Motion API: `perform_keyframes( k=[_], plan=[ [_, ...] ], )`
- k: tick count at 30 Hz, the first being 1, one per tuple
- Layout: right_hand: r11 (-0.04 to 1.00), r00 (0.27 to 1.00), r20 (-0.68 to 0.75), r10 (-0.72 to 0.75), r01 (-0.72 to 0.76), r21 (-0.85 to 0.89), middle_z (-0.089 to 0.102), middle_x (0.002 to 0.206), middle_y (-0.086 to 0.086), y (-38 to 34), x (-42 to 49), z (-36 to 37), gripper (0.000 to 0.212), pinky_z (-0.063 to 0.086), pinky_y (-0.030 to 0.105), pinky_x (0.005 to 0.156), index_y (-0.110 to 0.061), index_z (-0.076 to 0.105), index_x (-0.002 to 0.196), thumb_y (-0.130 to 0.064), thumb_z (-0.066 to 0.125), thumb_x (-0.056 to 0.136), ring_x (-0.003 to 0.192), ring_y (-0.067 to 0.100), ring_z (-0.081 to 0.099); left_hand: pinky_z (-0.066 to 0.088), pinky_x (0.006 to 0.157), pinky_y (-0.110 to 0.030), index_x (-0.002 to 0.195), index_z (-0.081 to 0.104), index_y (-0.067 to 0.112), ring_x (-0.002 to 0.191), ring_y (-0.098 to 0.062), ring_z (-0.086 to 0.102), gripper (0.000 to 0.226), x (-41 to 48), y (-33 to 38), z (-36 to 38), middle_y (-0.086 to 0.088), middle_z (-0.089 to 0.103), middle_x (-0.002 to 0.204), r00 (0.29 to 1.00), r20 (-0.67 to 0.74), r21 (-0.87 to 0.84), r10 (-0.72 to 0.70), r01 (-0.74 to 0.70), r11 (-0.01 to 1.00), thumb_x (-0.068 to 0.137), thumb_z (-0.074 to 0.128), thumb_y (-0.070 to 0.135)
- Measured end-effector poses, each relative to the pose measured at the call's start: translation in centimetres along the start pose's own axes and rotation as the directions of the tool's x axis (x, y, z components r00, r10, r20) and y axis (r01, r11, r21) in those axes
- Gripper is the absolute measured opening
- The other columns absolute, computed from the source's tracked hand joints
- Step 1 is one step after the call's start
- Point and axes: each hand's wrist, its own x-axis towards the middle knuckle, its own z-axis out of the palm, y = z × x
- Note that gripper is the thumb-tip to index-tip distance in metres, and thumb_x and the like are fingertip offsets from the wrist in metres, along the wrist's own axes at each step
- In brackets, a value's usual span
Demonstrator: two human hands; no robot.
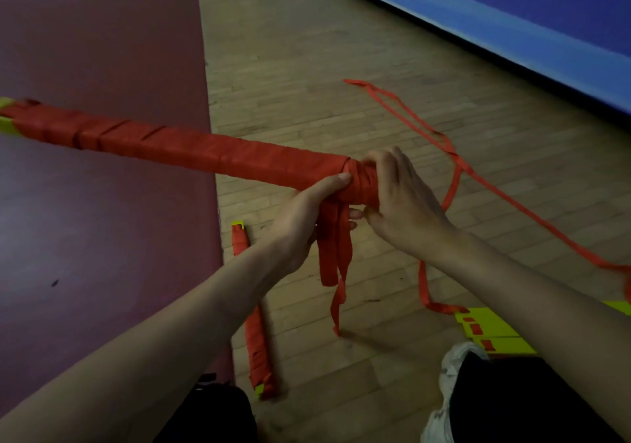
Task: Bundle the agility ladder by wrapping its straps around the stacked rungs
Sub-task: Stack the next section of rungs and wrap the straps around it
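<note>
Left hand [300, 217], right hand [406, 203] seemingly grip bundle [205, 151].

One wide-angle camera, worn on the person's head, is supplying the only view. It is facing forward and steeply down, looking over both forearms [170, 323], which are entering from the bottom edge. The left hand [304, 217] and right hand [399, 200] are sitting near frame centre at close range, meeting on the wrapped bundle [205, 149]. The wooden floor [307, 67] is filling the far field; a blue banner [512, 16] is crossing the top right corner.
</note>
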Motion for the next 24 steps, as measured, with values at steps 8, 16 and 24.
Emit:
perform_keyframes(
  k=[8, 16, 24],
  plan=[
    [0.619, 0.858, 0.488, 0.163, -0.474, 0.626, 0.066, 0.116, -0.004, 2.0, 1.4, -4.1, 0.044, 0.050, 0.036, 0.096, -0.029, 0.064, 0.115, -0.058, 0.061, 0.083, 0.107, 0.010, 0.063, 0.057, 0.069, -0.036, 0.099, 0.068, 0.004, 0.072, -0.024, 0.070, 0.023, -0.3, -0.9, 0.1, -0.011, 0.073, 0.077, 0.996, 0.080, 0.113, 0.027, -0.036, 0.993, 0.090, 0.063, 0.025],
    [0.547, 0.887, 0.412, 0.206, -0.454, 0.704, 0.075, 0.083, 0.003, 0.7, 0.9, -2.8, 0.046, 0.052, 0.019, 0.067, -0.010, 0.074, 0.096, -0.049, 0.063, 0.075, 0.076, 0.010, 0.070, 0.056, 0.088, -0.046, 0.110, 0.066, 0.010, 0.091, -0.029, 0.070, 0.029, -0.4, -1.2, 0.0, -0.013, 0.072, 0.107, 0.976, 0.216, 0.150, 0.005, -0.038, 0.988, 0.092, 0.059, 0.031],
    [0.473, 0.892, 0.417, 0.174, -0.447, 0.759, 0.076, 0.092, 0.001, 0.8, 0.8, -2.6, 0.031, 0.054, 0.019, 0.077, -0.015, 0.074, 0.094, -0.031, 0.075, 0.068, 0.089, 0.012, 0.072, 0.056, 0.087, -0.037, 0.119, 0.060, 0.013, 0.092, -0.025, 0.072, 0.036, -0.4, -1.6, -0.8, -0.010, 0.073, 0.104, 0.982, 0.188, 0.313, -0.030, -0.031, 0.949, 0.091, 0.060, 0.036]
  ],
)
